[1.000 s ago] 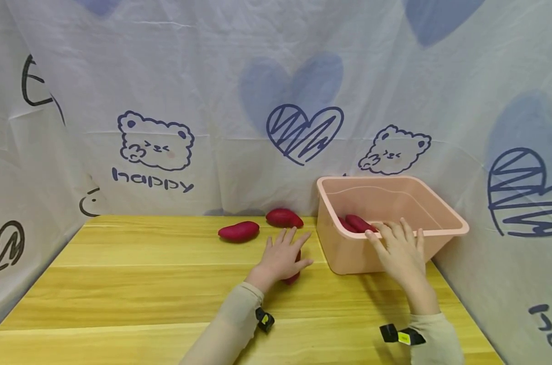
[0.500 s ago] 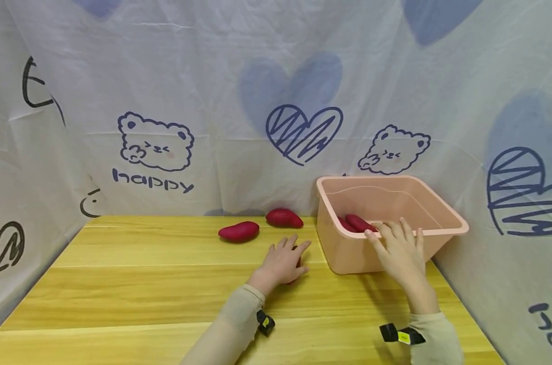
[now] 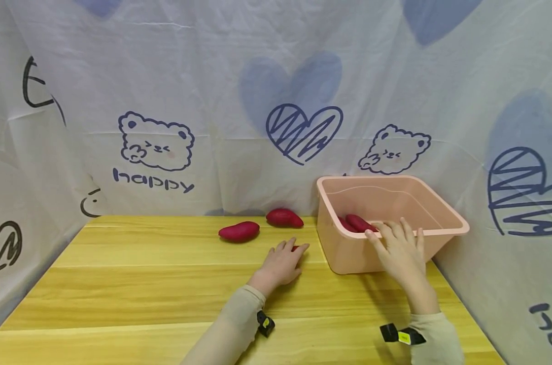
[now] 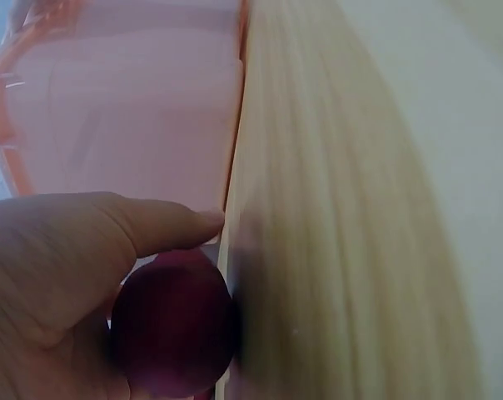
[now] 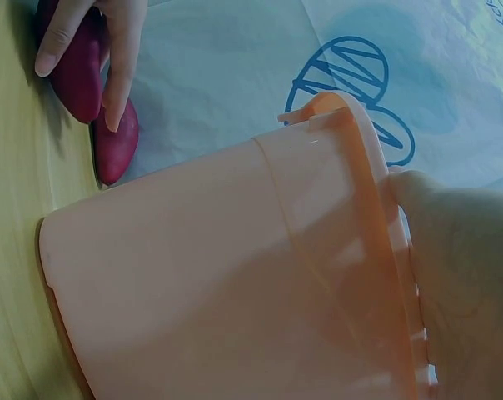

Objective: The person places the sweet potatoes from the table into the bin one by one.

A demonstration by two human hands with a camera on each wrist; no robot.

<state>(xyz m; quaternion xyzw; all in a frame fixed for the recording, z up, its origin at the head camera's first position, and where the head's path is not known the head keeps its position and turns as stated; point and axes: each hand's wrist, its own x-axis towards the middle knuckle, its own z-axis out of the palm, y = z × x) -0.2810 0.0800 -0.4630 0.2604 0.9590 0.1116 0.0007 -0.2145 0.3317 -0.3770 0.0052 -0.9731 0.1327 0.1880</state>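
In the head view my left hand [image 3: 278, 264] grips a red-purple sweet potato [image 3: 296, 249], mostly hidden under it, low on the table. The left wrist view shows the thumb along one side of this sweet potato [image 4: 175, 321]. My right hand [image 3: 401, 253] rests at the near rim of a pink plastic bin [image 3: 349, 256], its spread fingers reaching over the edge. Inside the bin lie sweet potatoes [image 3: 359, 223], at least two visible. Two more stand behind my left hand: one sweet potato [image 3: 239, 231] and another sweet potato [image 3: 284, 218] near the curtain.
The wooden table [image 3: 134, 284] stretches to the left and front. A white printed curtain [image 3: 221, 101] hangs close behind the table and along both sides. The bin stands at the back right, against the curtain.
My left hand, spread over the sweet potato a second ago, has lowered and closed its fingers round it. The right hand and the bin have stayed in place.
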